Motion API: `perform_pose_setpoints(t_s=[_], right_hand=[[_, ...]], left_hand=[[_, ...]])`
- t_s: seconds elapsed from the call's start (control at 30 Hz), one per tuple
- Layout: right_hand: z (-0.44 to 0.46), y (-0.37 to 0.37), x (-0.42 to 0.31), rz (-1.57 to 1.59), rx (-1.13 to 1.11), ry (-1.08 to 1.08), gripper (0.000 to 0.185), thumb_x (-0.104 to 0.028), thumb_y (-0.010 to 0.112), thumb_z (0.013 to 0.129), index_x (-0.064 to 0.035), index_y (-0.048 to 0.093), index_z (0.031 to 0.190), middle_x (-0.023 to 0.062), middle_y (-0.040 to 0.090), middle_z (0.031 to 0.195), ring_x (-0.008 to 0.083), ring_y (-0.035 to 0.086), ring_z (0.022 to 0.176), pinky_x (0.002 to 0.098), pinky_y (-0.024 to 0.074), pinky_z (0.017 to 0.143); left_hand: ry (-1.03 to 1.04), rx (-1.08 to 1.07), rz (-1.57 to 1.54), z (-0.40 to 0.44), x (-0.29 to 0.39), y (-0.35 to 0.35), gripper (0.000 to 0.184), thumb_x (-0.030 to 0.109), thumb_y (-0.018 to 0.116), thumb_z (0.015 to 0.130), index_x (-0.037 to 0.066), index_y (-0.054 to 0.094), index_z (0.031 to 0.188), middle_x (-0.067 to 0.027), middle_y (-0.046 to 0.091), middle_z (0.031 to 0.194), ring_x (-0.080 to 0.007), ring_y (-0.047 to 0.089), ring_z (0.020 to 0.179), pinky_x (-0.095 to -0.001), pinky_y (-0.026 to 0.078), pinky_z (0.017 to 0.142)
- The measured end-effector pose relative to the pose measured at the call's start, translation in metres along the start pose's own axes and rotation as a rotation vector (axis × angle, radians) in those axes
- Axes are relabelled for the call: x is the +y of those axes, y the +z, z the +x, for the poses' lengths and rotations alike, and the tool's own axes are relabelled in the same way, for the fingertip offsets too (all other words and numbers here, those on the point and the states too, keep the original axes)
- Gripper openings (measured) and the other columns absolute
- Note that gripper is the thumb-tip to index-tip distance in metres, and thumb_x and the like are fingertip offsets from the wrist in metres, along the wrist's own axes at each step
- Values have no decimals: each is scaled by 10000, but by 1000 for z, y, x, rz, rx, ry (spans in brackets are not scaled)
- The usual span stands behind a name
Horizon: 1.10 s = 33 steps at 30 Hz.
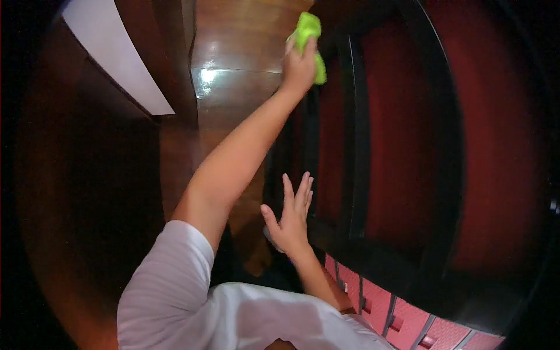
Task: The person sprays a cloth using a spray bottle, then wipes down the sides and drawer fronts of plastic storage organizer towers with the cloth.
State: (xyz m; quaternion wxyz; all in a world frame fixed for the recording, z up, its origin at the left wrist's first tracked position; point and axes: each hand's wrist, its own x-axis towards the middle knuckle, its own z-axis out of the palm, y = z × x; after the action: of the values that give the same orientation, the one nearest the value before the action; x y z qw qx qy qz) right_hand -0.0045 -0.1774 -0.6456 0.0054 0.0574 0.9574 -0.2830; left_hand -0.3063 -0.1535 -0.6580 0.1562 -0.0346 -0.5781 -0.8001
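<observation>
A glossy brown floor (233, 46) runs up the middle of the view, between a dark wall with a white panel (119, 55) on the left and a frame of black rails (354, 134) on the right. Red (402, 140) shows between the rails, and pink panels (376, 297) show at the lower right.

The left hand (299, 67), arm stretched far forward, is closed on a green cloth (309, 26). The cloth bunches past the fingertips and hangs along the hand's right side; whether it touches the frame, I cannot tell.

The right hand (291, 221) is bare, fingers extended and thumb held apart, beside the frame's near left edge; contact is unclear. Left of the cloth, the floor stretches across to the dark wall; rails crowd its right side.
</observation>
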Motion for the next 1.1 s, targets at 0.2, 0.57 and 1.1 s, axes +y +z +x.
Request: perform_pose_setpoints(t_s=[0.2,0.57,1.1], right_hand=[[8,7,16,-9,-51,-34,730,-456,539,866,-79,254,1422,315,-22,1467,483,-17,1360,593,60,1058],[10,19,22,-65,-107,-32,732,-535,490,864,-108,280,1420,320,-11,1467,513,-45,1345,627,61,1033],[13,-20,-1,345,85,-161,682,-394,498,896,-32,230,1409,288,93,1467,448,102,1360,519,128,1087]], left_hand=[[-298,-283,144,38,-31,26,668,540,355,904,-49,517,1174,-275,568,1118,-404,517,1091,-423,391,930],[-590,-466,644,6,-197,-56,672,531,385,899,-57,518,1196,-181,598,1085,-268,564,980,-370,417,872],[-226,-367,-428,97,225,127,562,451,425,882,-30,520,1156,-162,555,1077,-248,519,948,-379,398,833]])
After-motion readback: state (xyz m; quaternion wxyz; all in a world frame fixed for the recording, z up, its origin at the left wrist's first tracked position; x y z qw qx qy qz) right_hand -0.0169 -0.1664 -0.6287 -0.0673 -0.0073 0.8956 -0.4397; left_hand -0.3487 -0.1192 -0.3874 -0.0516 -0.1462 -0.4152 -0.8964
